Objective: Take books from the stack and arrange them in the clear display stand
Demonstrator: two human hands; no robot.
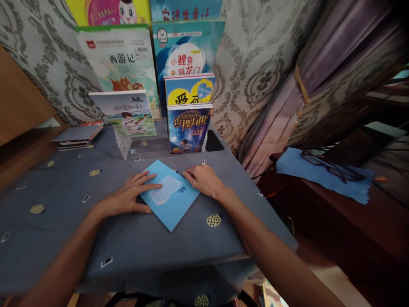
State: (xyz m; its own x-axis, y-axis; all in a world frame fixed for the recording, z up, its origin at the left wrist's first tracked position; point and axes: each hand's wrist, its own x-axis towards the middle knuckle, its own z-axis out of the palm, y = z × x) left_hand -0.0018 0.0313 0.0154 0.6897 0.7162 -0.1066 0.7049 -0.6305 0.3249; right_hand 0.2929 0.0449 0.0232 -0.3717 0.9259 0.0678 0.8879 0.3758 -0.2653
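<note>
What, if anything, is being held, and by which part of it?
The left grip lies over the left corner of the light-blue rectangular paper book; the right grip is at its upper-right edge. Whether either pinches it cannot be told.

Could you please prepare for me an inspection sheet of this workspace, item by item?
Surface: grey patterned tablecloth, some wrinkles.
Job's things: blue book lies flat, turned cornerwise; upright books stand behind it, some at a clear stand.
Clutter: book stack at left; flat black object right of the stand.
Hands: left hand has fingers spread on the book; right hand is at its upper right edge, grip unclear.
Cables: dark cord-like lines at far right, too dim to trace.
Surroundings: patterned wall, tied curtain, glasses on blue cloth.
</note>
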